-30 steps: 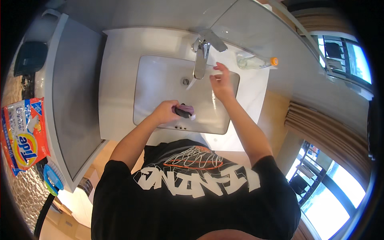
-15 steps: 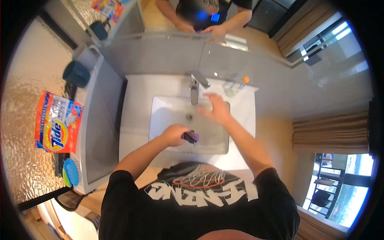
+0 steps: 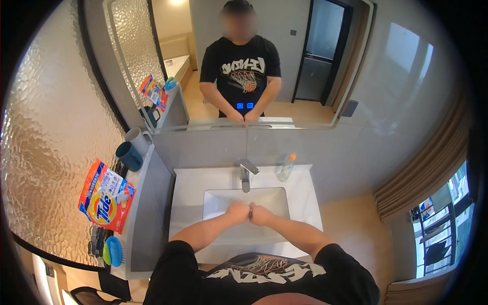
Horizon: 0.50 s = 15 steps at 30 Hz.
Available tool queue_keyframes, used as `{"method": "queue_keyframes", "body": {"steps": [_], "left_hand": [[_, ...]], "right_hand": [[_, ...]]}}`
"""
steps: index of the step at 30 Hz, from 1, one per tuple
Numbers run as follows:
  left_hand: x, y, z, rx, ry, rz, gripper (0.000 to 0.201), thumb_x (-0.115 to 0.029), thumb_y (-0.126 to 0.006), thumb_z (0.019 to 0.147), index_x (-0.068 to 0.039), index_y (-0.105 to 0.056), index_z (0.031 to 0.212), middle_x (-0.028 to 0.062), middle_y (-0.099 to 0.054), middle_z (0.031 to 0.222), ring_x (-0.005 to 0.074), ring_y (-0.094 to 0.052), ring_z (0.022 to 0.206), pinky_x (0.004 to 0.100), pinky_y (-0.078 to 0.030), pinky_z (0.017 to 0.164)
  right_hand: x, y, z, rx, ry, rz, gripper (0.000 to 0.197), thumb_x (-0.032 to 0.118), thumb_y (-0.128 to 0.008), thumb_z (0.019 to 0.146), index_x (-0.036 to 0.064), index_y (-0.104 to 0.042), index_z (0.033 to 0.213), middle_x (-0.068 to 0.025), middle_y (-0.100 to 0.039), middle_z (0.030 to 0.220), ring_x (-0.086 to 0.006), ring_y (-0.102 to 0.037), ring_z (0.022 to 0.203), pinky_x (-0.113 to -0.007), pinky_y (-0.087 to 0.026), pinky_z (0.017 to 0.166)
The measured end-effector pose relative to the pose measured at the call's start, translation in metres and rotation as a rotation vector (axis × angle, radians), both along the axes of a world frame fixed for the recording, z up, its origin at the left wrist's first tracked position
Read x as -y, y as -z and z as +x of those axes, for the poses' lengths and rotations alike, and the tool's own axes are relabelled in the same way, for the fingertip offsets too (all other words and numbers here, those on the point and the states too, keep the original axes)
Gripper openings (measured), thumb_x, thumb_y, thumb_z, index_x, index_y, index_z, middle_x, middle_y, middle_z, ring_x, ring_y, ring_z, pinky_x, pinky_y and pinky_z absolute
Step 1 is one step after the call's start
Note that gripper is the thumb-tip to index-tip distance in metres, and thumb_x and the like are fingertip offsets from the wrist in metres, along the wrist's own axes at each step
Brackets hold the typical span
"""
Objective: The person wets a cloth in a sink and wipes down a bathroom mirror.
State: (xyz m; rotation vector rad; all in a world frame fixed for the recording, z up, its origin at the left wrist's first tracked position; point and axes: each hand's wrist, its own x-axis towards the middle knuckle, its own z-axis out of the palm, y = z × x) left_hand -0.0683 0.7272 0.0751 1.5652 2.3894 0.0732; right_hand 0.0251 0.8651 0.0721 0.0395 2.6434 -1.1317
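Over the white sink point(image 3: 209, 199), my left hand point(image 3: 237, 212) and my right hand point(image 3: 261, 215) meet knuckle to knuckle, both closed. Between them a sliver of a small dark purple cloth point(image 3: 250, 214) shows; the fists hide the rest of it. The chrome faucet point(image 3: 245, 179) stands just beyond my hands at the back rim of the basin. No running water can be made out.
A clear bottle with an orange cap point(image 3: 284, 169) stands on the counter's back right. On the left ledge are a dark teal mug point(image 3: 129, 156), a grey mug point(image 3: 137, 139), an orange detergent bag point(image 3: 107, 197) and a blue brush point(image 3: 115, 251). A mirror point(image 3: 178, 71) fills the wall ahead.
My right hand has moved from beside the faucet, where it was open, to the cloth in my left hand and closed on it. The view has tilted up, showing more mirror.
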Motion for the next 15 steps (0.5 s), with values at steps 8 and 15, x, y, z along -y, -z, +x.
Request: {"method": "queue_keyframes", "body": {"steps": [8,15], "left_hand": [[0.001,-0.005,0.028,0.953,-0.134,0.203,0.032,-0.023,-0.081,0.071,-0.009,-0.063,0.094,0.0,-0.053,0.061,0.0128,-0.044,0.047,0.0346,-0.037,0.043],[0.006,0.006,0.034,1.335,-0.585,-0.171,0.027,-0.03,-0.076,0.081,-0.019,-0.051,0.076,-0.0074,-0.03,0.057,0.0055,-0.024,0.044,0.0237,-0.019,0.04]], "right_hand": [[-0.019,0.02,0.017,-0.393,-0.316,0.468,0.028,0.026,-0.055,0.087,0.0076,-0.046,0.107,-0.0164,-0.062,0.064,-0.0393,-0.063,0.059,-0.05,-0.048,0.051],[-0.019,0.016,0.005,-0.403,-0.437,0.442,0.025,0.026,-0.057,0.084,0.0105,-0.048,0.102,-0.0155,-0.063,0.065,-0.0378,-0.063,0.06,-0.05,-0.048,0.052]]}}
